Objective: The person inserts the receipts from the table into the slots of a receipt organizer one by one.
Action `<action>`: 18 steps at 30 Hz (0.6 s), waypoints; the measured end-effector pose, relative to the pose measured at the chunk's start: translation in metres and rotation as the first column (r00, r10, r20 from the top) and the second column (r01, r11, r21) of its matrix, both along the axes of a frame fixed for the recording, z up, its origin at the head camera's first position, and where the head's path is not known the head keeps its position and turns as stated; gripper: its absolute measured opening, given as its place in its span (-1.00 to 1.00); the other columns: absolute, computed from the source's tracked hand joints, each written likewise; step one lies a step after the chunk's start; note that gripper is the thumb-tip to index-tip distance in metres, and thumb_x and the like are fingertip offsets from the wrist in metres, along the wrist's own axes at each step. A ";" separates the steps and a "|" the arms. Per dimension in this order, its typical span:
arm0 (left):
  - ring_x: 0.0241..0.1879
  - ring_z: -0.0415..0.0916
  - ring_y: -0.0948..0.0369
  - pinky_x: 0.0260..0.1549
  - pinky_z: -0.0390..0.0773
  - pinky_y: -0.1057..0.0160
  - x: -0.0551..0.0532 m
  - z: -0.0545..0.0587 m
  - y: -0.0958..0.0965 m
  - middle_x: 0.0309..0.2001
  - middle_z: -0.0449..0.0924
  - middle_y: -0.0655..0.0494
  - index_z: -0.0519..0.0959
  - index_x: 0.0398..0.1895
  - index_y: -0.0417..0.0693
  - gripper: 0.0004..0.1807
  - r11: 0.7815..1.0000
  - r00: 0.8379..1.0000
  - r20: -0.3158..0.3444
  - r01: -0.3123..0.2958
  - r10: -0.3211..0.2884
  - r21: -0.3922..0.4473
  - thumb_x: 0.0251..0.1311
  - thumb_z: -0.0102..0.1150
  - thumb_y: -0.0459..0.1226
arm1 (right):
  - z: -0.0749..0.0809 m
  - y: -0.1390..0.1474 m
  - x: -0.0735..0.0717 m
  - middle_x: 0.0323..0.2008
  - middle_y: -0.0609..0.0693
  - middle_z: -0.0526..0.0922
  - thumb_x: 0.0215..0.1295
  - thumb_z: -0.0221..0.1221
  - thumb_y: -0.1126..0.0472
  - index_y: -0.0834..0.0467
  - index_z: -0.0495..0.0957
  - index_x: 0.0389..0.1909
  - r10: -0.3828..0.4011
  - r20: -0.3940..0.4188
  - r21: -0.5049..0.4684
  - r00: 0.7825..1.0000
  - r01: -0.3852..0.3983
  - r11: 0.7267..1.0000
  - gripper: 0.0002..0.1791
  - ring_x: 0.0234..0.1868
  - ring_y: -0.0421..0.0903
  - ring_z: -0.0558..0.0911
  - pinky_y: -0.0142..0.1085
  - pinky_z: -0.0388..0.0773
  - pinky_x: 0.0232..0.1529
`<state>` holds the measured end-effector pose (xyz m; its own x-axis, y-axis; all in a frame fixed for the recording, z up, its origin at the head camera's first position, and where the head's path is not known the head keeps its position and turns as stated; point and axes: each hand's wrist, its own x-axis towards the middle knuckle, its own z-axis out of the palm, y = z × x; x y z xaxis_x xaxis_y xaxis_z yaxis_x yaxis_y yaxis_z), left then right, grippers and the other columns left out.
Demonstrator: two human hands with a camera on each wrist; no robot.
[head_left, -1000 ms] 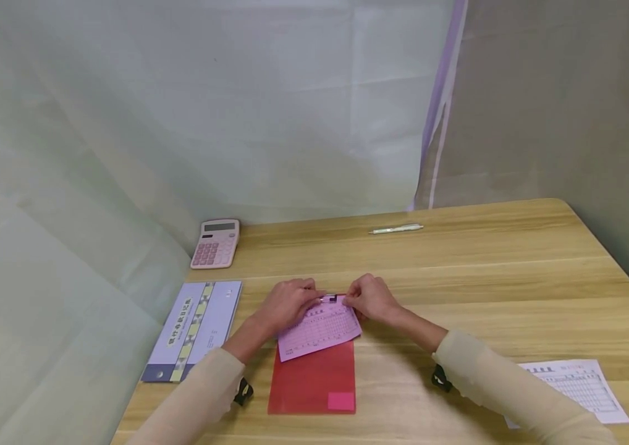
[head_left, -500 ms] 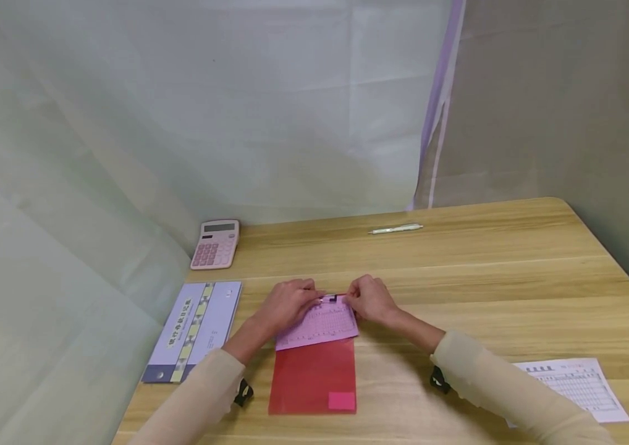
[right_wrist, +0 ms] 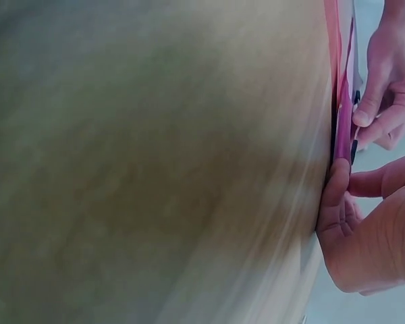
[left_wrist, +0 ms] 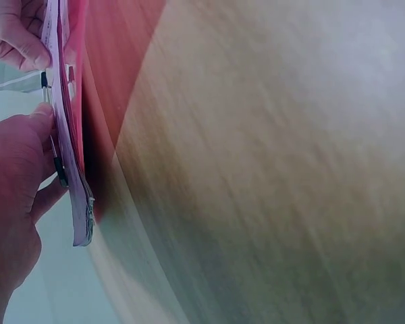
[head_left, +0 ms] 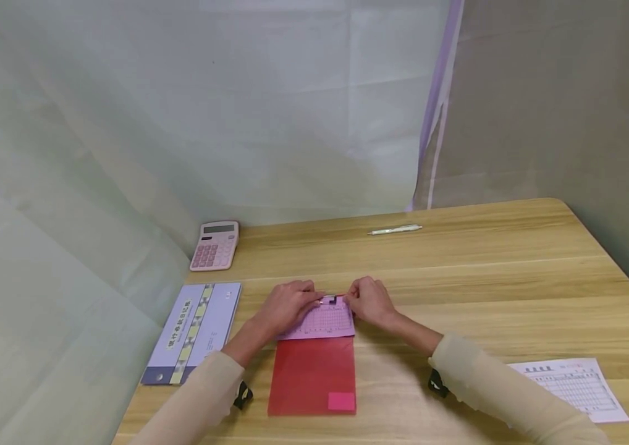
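Observation:
A pink printed form [head_left: 327,322] lies squared over the upper part of a red folder [head_left: 312,376], its top edge at the folder's metal clip [head_left: 332,300]. My left hand [head_left: 289,304] holds the clip, thumb along its metal bar in the left wrist view, where its black ends [left_wrist: 61,173] also show. At the top right corner, my right hand [head_left: 371,301] pinches the form between thumb and fingers. Seen edge-on in the left wrist view, a thin stack of pink sheets [left_wrist: 73,155] stands against the folder.
A blue-purple account book [head_left: 194,334] lies left of the folder, with a pink calculator [head_left: 215,246] behind it. A white pen [head_left: 395,230] lies at the back of the wooden table [head_left: 492,278]. Partly under the right sleeve is a white printed form [head_left: 576,386].
The pink form has turned from a tilt to nearly straight, and its lower edge has moved up, baring more of the red folder. Both hands stay almost in place at the clip.

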<state>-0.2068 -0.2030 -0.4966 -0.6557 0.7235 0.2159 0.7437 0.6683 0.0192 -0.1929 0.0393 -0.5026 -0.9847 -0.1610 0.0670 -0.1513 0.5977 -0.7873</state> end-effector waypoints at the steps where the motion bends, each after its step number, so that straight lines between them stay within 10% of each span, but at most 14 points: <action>1: -0.32 0.44 0.29 -0.32 0.56 0.29 0.000 0.000 0.000 -0.26 0.53 0.24 0.79 0.17 0.07 -0.73 1.000 1.000 -0.002 0.000 0.000 0.003 0.52 0.27 -0.17 | 0.000 0.000 0.000 -0.66 -0.15 0.60 0.27 0.42 0.33 0.17 0.72 -0.50 -0.006 -0.004 0.004 1.000 0.006 1.000 -0.84 -0.66 -0.23 0.54 -0.36 0.45 -0.59; 18: -0.32 0.42 0.32 -0.34 0.52 0.33 0.003 -0.001 0.002 -0.26 0.51 0.25 0.78 0.17 0.08 -0.70 0.999 0.999 -0.029 -0.018 0.017 -0.035 0.50 0.29 -0.10 | 0.003 0.000 0.001 -0.63 -0.14 0.60 0.28 0.41 0.31 0.16 0.71 -0.52 -0.006 0.008 0.037 1.000 0.005 0.999 -0.82 -0.58 -0.20 0.52 -0.36 0.42 -0.55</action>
<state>-0.2035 -0.2007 -0.4976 -0.6623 0.7194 0.2095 0.7318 0.6811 -0.0252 -0.1922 0.0395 -0.5000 -0.9860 -0.1578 0.0531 -0.1417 0.6276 -0.7655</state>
